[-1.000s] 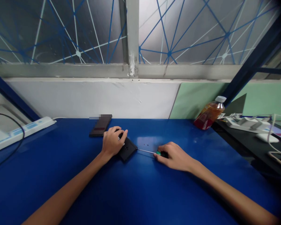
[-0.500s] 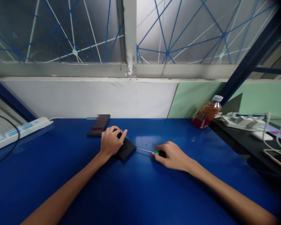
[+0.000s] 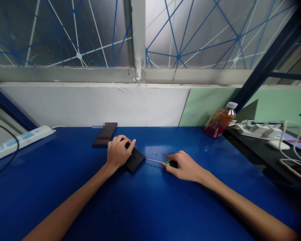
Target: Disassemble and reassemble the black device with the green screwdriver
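A flat black box-like device [image 3: 134, 161] lies at an angle on the blue table [image 3: 150, 204]. My left hand [image 3: 119, 150] grips its far left part, fingers wrapped over it and hiding that end. My right hand [image 3: 182, 165] is closed around the green and black handle of a screwdriver [image 3: 167, 163]. Its thin metal shaft points left, and the tip meets the device's right corner. Two tiny dark pieces, perhaps screws [image 3: 154, 154], rest on the table just behind the shaft.
A dark phone-like slab [image 3: 105, 135] lies behind my left hand. At the left is a white power strip [image 3: 22, 142] with a black cable. A tilted drink bottle [image 3: 220, 120] is at the back right, beside a black surface with a white mouse [image 3: 278, 145] and cables.
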### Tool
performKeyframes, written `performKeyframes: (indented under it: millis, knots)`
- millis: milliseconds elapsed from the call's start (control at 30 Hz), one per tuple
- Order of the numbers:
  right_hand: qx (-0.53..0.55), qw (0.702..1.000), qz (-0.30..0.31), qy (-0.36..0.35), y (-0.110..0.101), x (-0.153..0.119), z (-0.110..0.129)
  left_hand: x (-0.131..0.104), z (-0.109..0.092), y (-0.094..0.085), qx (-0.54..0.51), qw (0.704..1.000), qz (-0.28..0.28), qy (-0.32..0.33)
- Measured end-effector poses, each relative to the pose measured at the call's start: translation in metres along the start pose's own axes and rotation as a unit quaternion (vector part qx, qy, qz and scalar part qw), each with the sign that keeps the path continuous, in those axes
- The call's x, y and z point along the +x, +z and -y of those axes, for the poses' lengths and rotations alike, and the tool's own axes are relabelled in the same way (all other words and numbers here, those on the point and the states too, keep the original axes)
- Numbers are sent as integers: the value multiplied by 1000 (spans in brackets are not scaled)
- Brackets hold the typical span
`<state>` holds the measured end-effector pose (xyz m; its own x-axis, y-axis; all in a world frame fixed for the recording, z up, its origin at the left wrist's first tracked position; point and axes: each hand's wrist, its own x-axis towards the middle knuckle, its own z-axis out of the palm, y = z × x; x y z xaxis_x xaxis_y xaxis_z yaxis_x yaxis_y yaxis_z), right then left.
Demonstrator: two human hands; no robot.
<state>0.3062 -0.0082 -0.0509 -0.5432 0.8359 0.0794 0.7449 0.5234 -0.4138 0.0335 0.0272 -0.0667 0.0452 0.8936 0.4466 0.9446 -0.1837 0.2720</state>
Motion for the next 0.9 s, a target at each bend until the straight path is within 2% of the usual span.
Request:
performKeyframes:
  millis: [533, 700, 900]
  knots:
    - [-7, 1000, 13, -14, -4, -1, -4, 0, 0, -3, 7, 1000, 13, -6]
    - [-67, 998, -8, -5, -3, -3, -9, 0, 2, -8, 34, 998, 46, 6]
    - [-123, 992, 4, -6, -5, -5, -9, 1, 5, -13, 73, 996, 58, -9]
